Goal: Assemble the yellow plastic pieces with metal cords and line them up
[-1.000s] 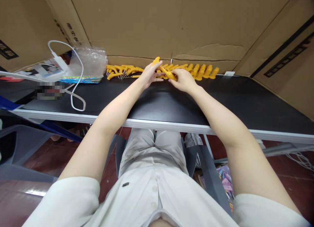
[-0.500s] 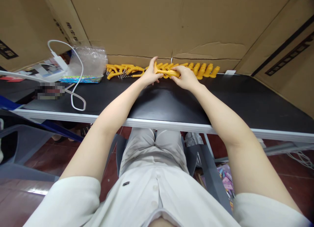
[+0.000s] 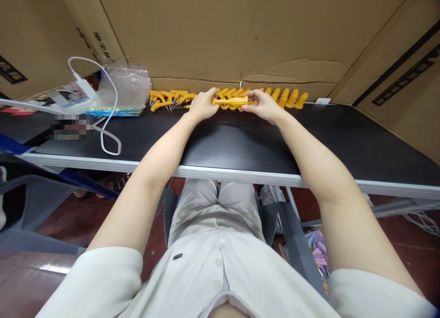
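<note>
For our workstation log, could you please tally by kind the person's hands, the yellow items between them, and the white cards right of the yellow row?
Hands: 2, left hand and right hand
Yellow item between them: 1
White card: 1
Total: 4
The yellow row overlaps too much to count.

Black tabletop [image 3: 237,144] — cardboard wall [image 3: 206,34] behind — reddish floor [image 3: 419,263].

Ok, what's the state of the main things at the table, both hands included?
Yellow piece: held sideways
Left hand: fingers closed on the piece's narrow end
Right hand: fingers at the thick end, grip unclear
Yellow parts: lined up side by side
Silver chains: bunched among them
White cable: looped
Plastic bag: crumpled
</note>
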`<state>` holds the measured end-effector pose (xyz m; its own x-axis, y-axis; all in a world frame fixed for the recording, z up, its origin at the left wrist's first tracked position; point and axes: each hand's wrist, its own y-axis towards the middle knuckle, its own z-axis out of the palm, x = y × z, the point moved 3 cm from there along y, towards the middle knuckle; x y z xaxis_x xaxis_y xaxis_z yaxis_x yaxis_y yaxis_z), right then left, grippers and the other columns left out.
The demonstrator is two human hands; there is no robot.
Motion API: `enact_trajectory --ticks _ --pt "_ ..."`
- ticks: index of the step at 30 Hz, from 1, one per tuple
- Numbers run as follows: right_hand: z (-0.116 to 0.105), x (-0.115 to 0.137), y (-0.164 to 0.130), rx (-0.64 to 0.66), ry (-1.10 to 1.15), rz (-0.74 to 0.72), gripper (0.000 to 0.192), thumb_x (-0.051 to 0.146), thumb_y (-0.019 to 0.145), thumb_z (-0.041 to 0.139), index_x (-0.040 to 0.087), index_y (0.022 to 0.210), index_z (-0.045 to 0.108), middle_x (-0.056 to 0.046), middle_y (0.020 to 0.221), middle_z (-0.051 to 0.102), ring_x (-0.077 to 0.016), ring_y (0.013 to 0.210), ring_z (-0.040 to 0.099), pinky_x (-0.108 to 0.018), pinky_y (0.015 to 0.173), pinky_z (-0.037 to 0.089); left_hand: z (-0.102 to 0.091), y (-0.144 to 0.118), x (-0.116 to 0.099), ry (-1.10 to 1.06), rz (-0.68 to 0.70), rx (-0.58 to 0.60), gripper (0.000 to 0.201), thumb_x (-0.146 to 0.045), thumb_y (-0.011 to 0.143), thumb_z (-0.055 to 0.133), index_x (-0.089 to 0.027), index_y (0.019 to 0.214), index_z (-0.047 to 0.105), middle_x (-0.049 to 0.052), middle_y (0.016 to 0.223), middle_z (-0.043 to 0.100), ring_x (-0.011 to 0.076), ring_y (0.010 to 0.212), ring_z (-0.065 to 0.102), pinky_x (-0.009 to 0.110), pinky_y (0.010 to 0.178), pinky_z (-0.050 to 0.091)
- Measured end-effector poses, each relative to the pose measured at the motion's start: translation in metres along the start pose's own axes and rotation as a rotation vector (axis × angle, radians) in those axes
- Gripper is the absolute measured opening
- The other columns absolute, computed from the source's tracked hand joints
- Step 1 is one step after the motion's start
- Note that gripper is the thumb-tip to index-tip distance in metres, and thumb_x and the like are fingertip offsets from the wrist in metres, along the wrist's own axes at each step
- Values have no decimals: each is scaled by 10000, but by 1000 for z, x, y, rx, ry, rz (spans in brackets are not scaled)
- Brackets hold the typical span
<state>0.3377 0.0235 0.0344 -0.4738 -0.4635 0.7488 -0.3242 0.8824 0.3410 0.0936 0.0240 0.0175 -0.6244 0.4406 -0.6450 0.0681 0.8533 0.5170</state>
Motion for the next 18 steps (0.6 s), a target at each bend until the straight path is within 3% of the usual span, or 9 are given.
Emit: enact_trajectory --ticks 2,8,18 --pt "-3 0 -3 41 62 33 456 577 882 896 219 1072 685 -128 1094 771 -290 974 812 -489 951 679 -1 -1 -3 13 2 12 230 -221 735 773 -296 915 650 79 971 777 419 1381 659 543 1257 425" --pt "-6 2 -8 129 214 111 724 934 774 794 229 860 648 -105 770 735 -301 768 795 -493 790 688 -3 -6 -12 -35 30 -13 219 -194 724 758 -291 889 651 61 932 781 396 1332 683 505 1223 444" --pt "1 12 -11 95 169 187 926 1093 784 528 205 960 723 -76 576 648 -286 577 733 -427 591 647 -2 -7 -16 -10 -14 -13 298 -106 711 720 -302 929 668 69 907 749 419 1357 645 527 1234 415"
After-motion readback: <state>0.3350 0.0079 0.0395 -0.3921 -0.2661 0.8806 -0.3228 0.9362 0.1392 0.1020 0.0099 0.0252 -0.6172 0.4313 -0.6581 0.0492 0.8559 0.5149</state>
